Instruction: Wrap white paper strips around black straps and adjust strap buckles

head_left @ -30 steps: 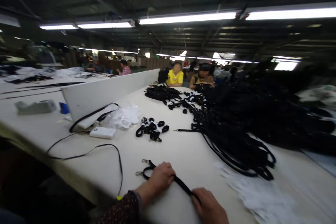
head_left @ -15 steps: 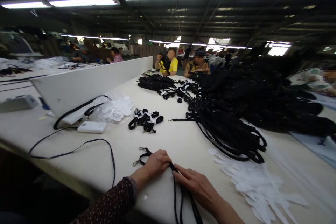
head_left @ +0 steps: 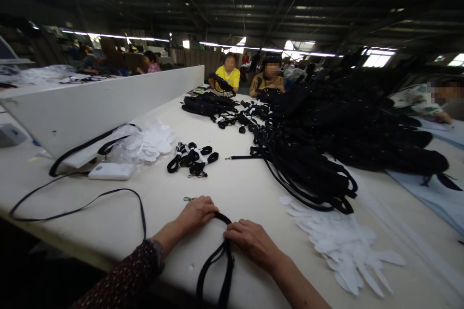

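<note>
A black strap (head_left: 222, 246) runs between my two hands over the white table's near part, and its loops hang toward the front edge. My left hand (head_left: 198, 211) is closed around the strap's upper end, where a metal clip (head_left: 187, 198) sticks out beyond the fingers. To the right, my right hand (head_left: 250, 239) pinches the strap between thumb and fingers. A small pile of coiled black straps (head_left: 192, 158) with white bands lies farther back. White strips (head_left: 333, 236) are spread to the right of my right hand.
A large heap of black bags and straps (head_left: 311, 130) covers the right side. At left stand a low white divider (head_left: 108, 106), a white power bank (head_left: 111, 171) with a cable (head_left: 101, 198), and a plastic bag of white pieces (head_left: 148, 142). Co-workers (head_left: 227, 73) sit beyond the table.
My hands have moved apart, with a stretch of strap now showing between them. The strap's tails have spread into a loop, and the camera view has shifted slightly right and downward.
</note>
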`<state>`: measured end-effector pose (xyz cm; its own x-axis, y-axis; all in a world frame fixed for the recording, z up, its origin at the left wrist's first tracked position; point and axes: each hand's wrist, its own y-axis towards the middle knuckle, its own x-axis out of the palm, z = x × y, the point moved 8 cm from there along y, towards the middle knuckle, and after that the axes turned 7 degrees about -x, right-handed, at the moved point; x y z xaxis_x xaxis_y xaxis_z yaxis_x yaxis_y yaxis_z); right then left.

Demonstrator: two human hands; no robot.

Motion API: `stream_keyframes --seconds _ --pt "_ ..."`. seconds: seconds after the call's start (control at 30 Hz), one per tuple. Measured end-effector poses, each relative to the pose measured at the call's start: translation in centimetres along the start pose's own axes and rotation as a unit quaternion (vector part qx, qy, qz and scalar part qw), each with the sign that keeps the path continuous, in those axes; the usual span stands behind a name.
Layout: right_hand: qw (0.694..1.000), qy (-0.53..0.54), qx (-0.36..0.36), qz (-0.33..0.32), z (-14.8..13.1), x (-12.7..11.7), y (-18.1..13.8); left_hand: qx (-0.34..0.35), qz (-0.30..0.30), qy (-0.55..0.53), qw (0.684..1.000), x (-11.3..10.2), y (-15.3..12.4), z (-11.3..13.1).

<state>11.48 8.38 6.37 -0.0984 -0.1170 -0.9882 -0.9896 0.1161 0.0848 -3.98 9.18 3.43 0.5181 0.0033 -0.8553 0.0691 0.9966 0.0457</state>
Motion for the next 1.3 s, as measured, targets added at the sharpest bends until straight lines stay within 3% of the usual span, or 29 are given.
stream_keyframes --seconds 0.17,0.57,0.73,1.0,1.13,1.3 --pt "0.996 -0.016 0.062 0.054 -0.1 0.4 -0.2 -0.057 0.016 0.012 0.998 -1.8 -1.4 -2.5" --pt "0.965 -0.011 0.222 0.142 -0.1 1.1 0.0 -0.053 -0.024 -0.029 0.998 -2.9 -2.6 -2.0" --pt "0.951 0.01 0.235 0.199 -0.2 0.5 0.0 -0.047 -0.036 -0.029 0.998 -2.6 -3.2 -2.1" --pt "0.942 0.076 0.281 0.166 1.4 1.2 1.0 -0.028 -0.049 0.006 0.998 -3.4 -4.8 -0.1" --pt "0.939 0.076 0.278 0.189 1.4 1.2 0.8 -0.031 -0.049 0.05 0.997 -3.0 -6.5 0.5" --pt "0.953 0.066 0.246 0.161 0.8 1.4 0.5 -0.05 0.005 0.075 0.996 -2.2 -7.3 0.3"
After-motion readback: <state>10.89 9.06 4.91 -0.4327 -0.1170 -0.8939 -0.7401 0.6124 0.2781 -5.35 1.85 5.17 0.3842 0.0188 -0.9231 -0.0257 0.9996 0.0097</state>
